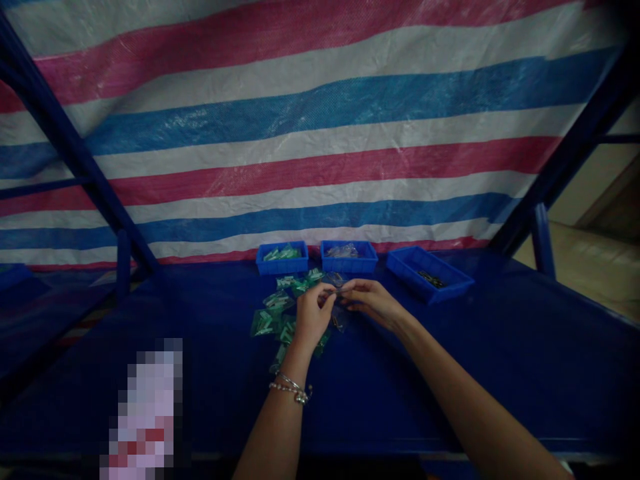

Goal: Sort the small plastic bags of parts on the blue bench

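Note:
Over the middle of the blue table, my left hand (314,312) and my right hand (373,301) meet with fingertips pinched together. Between them is something small and dark, too small and dim to name. Beneath and left of my left hand lie several small clear bags with green and pale contents, such as one green bag (265,323) and another bag (278,301). Just below the fingertips rests a clear bag with dark bits (339,321). Another clear bag (334,279) lies behind the fingers. My left wrist wears bracelets.
Along the back stand a blue bin (283,267) of green bags, a second blue bin (349,265) of clear bags, and an angled blue bin (425,283) with dark small parts. A striped tarp (320,160) hangs behind. Blue frame posts (95,173) rise at both sides. A blurred pixel patch covers the lower left.

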The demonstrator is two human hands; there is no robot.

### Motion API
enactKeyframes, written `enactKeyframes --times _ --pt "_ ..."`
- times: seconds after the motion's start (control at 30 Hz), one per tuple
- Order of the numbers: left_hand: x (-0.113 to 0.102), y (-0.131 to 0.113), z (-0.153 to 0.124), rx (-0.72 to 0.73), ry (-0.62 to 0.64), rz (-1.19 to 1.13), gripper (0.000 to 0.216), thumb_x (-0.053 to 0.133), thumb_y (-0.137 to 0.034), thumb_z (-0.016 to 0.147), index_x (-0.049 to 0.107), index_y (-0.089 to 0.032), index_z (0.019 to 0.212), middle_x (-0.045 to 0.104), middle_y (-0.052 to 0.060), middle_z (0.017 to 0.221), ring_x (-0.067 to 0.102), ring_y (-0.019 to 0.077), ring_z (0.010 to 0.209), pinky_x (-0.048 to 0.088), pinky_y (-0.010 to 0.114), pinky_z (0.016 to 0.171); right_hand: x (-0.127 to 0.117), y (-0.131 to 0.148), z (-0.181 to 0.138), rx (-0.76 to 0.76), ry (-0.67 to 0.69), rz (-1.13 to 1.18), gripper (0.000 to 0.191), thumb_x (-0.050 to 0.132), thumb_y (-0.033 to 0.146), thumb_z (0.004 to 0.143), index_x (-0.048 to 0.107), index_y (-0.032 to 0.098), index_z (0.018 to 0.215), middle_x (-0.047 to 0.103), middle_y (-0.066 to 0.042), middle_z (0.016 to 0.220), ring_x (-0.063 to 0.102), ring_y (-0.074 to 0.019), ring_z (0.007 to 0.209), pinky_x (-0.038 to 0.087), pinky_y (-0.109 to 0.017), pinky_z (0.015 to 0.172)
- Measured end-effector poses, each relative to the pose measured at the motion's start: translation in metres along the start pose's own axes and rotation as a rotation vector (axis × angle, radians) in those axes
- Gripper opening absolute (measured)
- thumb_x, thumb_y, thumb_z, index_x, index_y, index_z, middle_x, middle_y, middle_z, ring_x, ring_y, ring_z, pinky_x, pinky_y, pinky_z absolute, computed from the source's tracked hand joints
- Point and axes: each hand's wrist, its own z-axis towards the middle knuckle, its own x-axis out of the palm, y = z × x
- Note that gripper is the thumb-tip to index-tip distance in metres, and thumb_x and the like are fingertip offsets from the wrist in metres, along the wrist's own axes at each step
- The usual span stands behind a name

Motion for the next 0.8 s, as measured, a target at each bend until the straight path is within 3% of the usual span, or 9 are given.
enactKeyframes --times 0.23,0.37,0.6,0.8 --pt "0.000 -0.005 0.002 -0.162 0.031 -0.352 0.019 0.053 -0.023 0.072 0.062 -0.012 0.085 0.066 0.006 0.072 0.060 0.0129 0.058 0.046 0.022 0.054 -0.001 0.001 -0.001 -0.023 0.046 0.019 0.023 0.072 0.025 0.056 0.065 0.019 0.077 0.065 -0.001 0.071 0.058 -0.0118 0.061 0.042 -0.023 0.055" --pt "-0.003 -0.010 0.002 -0.251 0.023 -0.467 0.020 0.047 -0.016 0.070 0.062 -0.010 0.083 0.067 0.006 0.074 0.060 0.0116 0.058 0.045 0.022 0.057 -0.002 0.000 -0.001 -0.009 0.103 0.040 0.025 0.070 0.028 0.061 0.065 0.019 0.083 0.066 -0.002 0.070 0.059 -0.0114 0.057 0.042 -0.024 0.056" --pt "-0.006 -0.008 0.002 -0.291 -0.029 -0.468 0.028 0.040 -0.023 0.074 0.064 -0.010 0.080 0.067 0.006 0.069 0.061 0.0137 0.061 0.042 0.023 0.058 -0.001 0.002 -0.001 0.001 0.108 0.060 0.018 0.063 0.025 0.068 0.064 0.018 0.085 0.068 -0.004 0.071 0.061 -0.0121 0.057 0.043 -0.022 0.054" --pt "-0.005 -0.005 0.002 -0.243 -0.034 -0.373 0.027 0.049 -0.031 0.074 0.064 -0.010 0.083 0.066 0.007 0.073 0.060 0.0144 0.063 0.042 0.024 0.059 0.000 0.003 0.000 0.017 0.069 0.054 0.025 0.062 0.033 0.071 0.061 0.018 0.091 0.068 -0.005 0.072 0.060 -0.0118 0.055 0.043 -0.023 0.053"
